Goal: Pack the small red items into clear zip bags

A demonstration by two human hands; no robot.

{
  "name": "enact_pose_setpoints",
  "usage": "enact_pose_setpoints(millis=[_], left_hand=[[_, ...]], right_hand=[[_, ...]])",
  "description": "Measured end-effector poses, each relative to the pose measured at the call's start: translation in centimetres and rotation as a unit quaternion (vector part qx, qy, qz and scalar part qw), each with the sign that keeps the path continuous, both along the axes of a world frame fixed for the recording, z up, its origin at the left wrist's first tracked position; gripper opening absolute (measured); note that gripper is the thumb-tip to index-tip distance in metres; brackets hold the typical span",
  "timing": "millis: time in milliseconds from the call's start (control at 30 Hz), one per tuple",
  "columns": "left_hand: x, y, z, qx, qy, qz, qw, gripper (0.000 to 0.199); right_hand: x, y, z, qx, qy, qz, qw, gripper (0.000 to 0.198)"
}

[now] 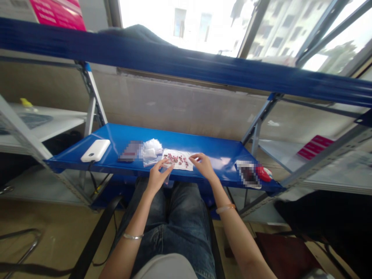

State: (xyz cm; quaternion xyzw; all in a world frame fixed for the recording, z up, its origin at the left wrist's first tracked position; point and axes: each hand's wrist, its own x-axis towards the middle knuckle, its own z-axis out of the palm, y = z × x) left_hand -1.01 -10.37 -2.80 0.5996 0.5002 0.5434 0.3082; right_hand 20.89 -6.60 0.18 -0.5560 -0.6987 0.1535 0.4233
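My left hand [157,177] is closed on a small clear plastic bag [167,174] at the near edge of the blue shelf. Beside it lies a white sheet [188,166] with several small dark-red pieces [176,158] scattered over it. My right hand [204,166] is over the right edge of that sheet, thumb and forefinger brought together. Whatever is between those fingertips, if anything, is too small to make out. A pile of clear plastic bags [152,149] rests just left of the sheet.
The blue shelf [128,131] carries a white power-bank-like box [95,150] with a cable at left. A blurred-out flat item [130,151] is near the bags. At right are another blurred item [248,174] and a red-and-white object [264,173]. A blue upper beam [186,64] crosses above.
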Motion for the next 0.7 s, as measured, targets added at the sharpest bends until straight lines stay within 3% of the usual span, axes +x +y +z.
enact_pose_setpoints(millis=[67, 133, 233, 267, 300, 367, 500, 600, 700], left_hand=[[-0.2, 0.0, 0.0, -0.004, 0.003, 0.005, 1.0, 0.043], [-0.4, 0.1, 0.0, -0.008, 0.005, 0.011, 1.0, 0.044], [-0.6, 0.3, -0.2, -0.006, 0.005, 0.013, 1.0, 0.044], [-0.6, 0.3, -0.2, -0.002, 0.005, 0.012, 1.0, 0.044], [-0.5, 0.3, -0.2, 0.002, 0.004, 0.01, 1.0, 0.044], [-0.4, 0.3, -0.3, 0.006, 0.007, 0.005, 1.0, 0.044], [-0.2, 0.2, -0.2, 0.007, 0.021, 0.002, 1.0, 0.043], [-0.4, 0.1, -0.2, 0.005, 0.029, 0.006, 1.0, 0.044], [-0.7, 0.2, -0.3, 0.002, 0.031, 0.011, 0.999, 0.045]], right_hand=[[4.4, 0.0, 0.4, -0.023, -0.039, -0.097, 0.994, 0.027], [9.1, -0.7, 0.6, -0.046, -0.104, -0.219, 0.969, 0.032], [14.6, -2.8, 0.1, -0.103, -0.174, -0.443, 0.874, 0.047], [15.8, -3.6, -0.4, -0.124, -0.188, -0.485, 0.845, 0.053], [16.6, -4.2, -0.9, -0.142, -0.199, -0.507, 0.827, 0.057], [17.4, -5.2, -2.1, -0.169, -0.215, -0.509, 0.816, 0.06], [17.8, -5.6, -3.6, -0.188, -0.194, -0.493, 0.827, 0.072], [18.6, -5.5, -3.5, -0.221, -0.126, -0.489, 0.835, 0.084], [19.7, -5.6, -3.4, -0.251, -0.071, -0.484, 0.835, 0.082]])
